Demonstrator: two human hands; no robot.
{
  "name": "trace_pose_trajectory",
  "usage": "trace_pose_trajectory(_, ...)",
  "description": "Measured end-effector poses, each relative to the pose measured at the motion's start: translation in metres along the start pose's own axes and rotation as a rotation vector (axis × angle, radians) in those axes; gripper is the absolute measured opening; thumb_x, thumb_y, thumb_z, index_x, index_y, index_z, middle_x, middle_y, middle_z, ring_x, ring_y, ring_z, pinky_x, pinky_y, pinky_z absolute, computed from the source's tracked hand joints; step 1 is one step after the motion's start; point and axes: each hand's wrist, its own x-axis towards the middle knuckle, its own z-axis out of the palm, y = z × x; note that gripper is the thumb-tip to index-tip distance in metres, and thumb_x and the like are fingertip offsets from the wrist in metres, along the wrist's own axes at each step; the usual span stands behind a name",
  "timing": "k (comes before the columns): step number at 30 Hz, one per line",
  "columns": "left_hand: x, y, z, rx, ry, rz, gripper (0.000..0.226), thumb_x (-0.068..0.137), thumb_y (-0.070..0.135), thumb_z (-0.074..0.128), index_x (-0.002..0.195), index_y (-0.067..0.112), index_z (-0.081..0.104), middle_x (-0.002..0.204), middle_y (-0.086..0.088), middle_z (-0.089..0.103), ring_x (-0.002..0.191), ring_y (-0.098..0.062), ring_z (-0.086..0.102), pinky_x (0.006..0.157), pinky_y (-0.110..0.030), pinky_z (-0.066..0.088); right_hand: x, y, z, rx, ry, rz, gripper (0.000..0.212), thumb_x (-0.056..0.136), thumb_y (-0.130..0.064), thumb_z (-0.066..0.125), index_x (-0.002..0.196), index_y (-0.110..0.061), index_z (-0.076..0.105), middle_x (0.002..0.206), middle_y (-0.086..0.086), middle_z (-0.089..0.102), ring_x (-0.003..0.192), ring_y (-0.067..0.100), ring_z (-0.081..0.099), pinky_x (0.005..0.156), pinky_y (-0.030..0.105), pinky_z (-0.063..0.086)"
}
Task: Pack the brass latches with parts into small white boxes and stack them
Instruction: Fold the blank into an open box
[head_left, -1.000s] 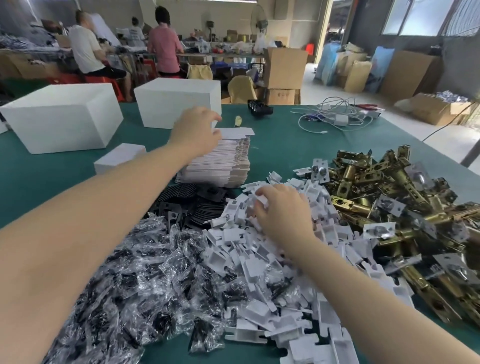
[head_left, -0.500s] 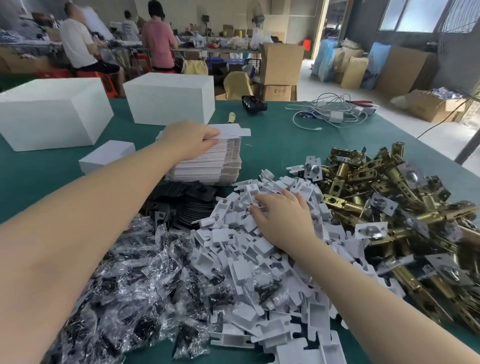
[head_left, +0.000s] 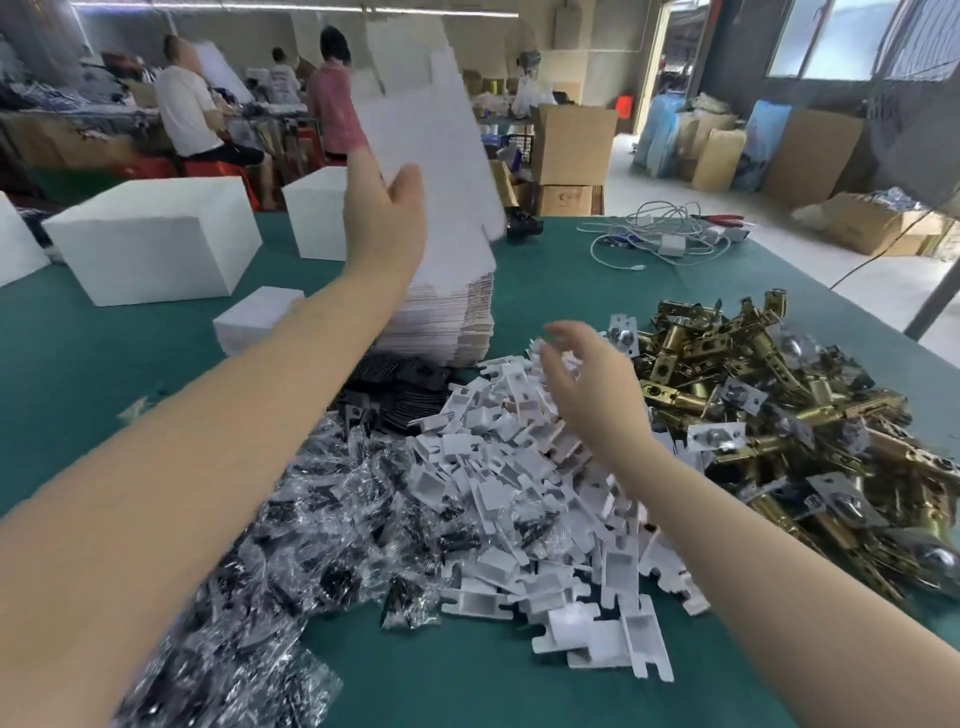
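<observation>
The left hand (head_left: 382, 218) pinches a light, floppy flat box blank (head_left: 426, 140) above the stack (head_left: 447, 322) at the far centre of the surface (head_left: 545, 291), best held by an edge, while the right hand (head_left: 592, 389) hovers loose-fingered over white inserts (head_left: 498, 457), with heavy, rigid brass latches (head_left: 779, 405) piled right.

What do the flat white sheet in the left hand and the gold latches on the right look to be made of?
Flat white sheet held in the left hand: seemingly thin matte cardboard, a die-cut box blank with notched edges. Gold latches: shiny brass-coloured metal with silvery plates, going by the glints; plating or solid brass cannot be told.
</observation>
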Motion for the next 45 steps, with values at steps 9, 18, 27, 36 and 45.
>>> trace_pose_trajectory(9,-0.156,-0.003,0.000,-0.267,-0.182,-0.313,0.017,0.100,0.022,0.057,0.101,0.038,0.058,0.075,0.028,0.067,0.067,0.006,0.059,0.061,-0.013,0.047,-0.070,-0.015,-0.037,0.787,0.158,0.147,0.025,0.106,-0.030,0.037,0.118,-0.029,0.060,0.089,0.005,0.071,0.078,0.020,0.069,0.066,0.034,0.058)
trace_pose_trajectory(18,-0.201,-0.018,0.010,-0.555,-0.279,-0.682,0.053,0.090,-0.013,0.047,0.125,0.024,0.059,0.103,-0.005,0.075,0.087,-0.022,0.073,0.063,-0.035,0.058,-0.097,0.021,-0.011,0.572,0.140,0.184,0.042,0.099,-0.019,0.055,0.138,-0.035,0.051,0.077,-0.015,0.060,0.052,0.002,0.043,0.045,0.015,0.036)
trace_pose_trajectory(27,-0.210,-0.034,0.001,-0.810,-0.287,-0.762,0.040,0.105,0.009,0.041,0.139,0.027,0.056,0.121,0.002,0.072,0.100,-0.013,0.072,0.071,-0.032,0.060,-0.116,0.024,-0.006,0.329,-0.041,0.037,0.063,0.094,-0.011,0.055,0.150,-0.034,0.034,0.122,-0.016,0.050,0.099,0.001,0.046,0.087,0.021,0.040)
trace_pose_trajectory(36,-0.212,-0.034,-0.006,-0.887,-0.360,-0.748,0.037,0.105,0.010,0.039,0.130,0.028,0.060,0.119,0.001,0.072,0.104,-0.016,0.071,0.075,-0.033,0.060,-0.118,0.023,-0.011,0.330,-0.096,-0.031,0.068,0.091,0.000,0.052,0.152,-0.024,0.033,0.129,-0.013,0.046,0.079,-0.004,0.048,0.069,0.007,0.041)
trace_pose_trajectory(45,-0.213,-0.030,-0.008,-0.897,-0.402,-0.736,0.039,0.107,0.013,0.035,0.139,0.027,0.053,0.126,-0.001,0.069,0.108,-0.020,0.068,0.085,-0.044,0.060,-0.125,0.021,-0.019,0.385,-0.100,0.004,0.059,0.096,-0.004,0.049,0.149,-0.029,0.040,0.153,-0.014,0.031,0.100,0.010,0.036,0.093,0.020,0.037)
